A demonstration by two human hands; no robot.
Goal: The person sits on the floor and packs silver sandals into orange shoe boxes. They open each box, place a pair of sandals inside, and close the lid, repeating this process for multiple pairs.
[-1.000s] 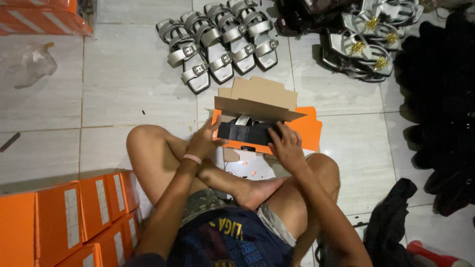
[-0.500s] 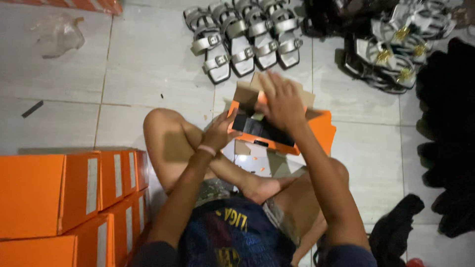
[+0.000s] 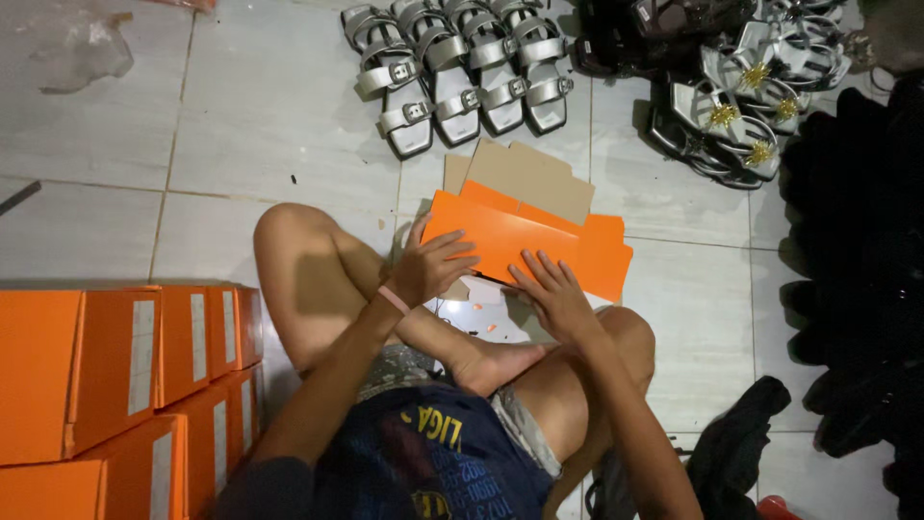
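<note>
An orange shoe box (image 3: pixel 525 241) lies on the tiled floor in front of my crossed legs, its lid folded down over it. My left hand (image 3: pixel 431 268) rests on the lid's left end, fingers spread. My right hand (image 3: pixel 551 292) presses flat on the lid's near edge towards the right. A brown cardboard flap (image 3: pixel 527 176) sticks out behind the box. The black shoes seen inside earlier are hidden under the lid.
A stack of closed orange boxes (image 3: pixel 115 385) stands at my left. Several silver buckled sandals (image 3: pixel 460 69) lie in a row beyond the box. Silver sandals with gold ornaments (image 3: pixel 746 120) and dark shoes (image 3: pixel 852 289) fill the right side. A crumpled plastic bag (image 3: pixel 82 53) lies far left.
The box was open with black shoes showing. My right hand swung the orange lid over and down, and both hands now lie on the closed lid.
</note>
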